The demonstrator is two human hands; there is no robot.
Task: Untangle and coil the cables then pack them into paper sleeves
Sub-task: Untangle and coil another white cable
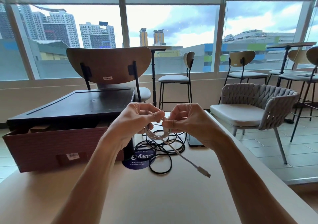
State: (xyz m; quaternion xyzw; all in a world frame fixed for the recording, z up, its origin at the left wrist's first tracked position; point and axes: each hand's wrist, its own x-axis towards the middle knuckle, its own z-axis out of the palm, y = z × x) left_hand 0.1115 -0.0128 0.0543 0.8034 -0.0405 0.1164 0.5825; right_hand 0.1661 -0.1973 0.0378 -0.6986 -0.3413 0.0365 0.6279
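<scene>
Your left hand (133,120) and right hand (189,118) both pinch the white cable (172,148); the worktop (154,198) sticker (137,162) reads "keep our pantries clean".

Our left grip (136,120) and right grip (185,118) both pinch a coiled white cable (203,171) above the surface (154,203), plug end dangling. A black cable (160,173) lies tangled underneath, with a phone (195,142) just beside it and a brown box (60,143) to the left.

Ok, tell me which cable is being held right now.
The white cable: the left hand and right hand grip its coil, its plug end trailing toward the table. The black cables lie tangled on it.
</scene>
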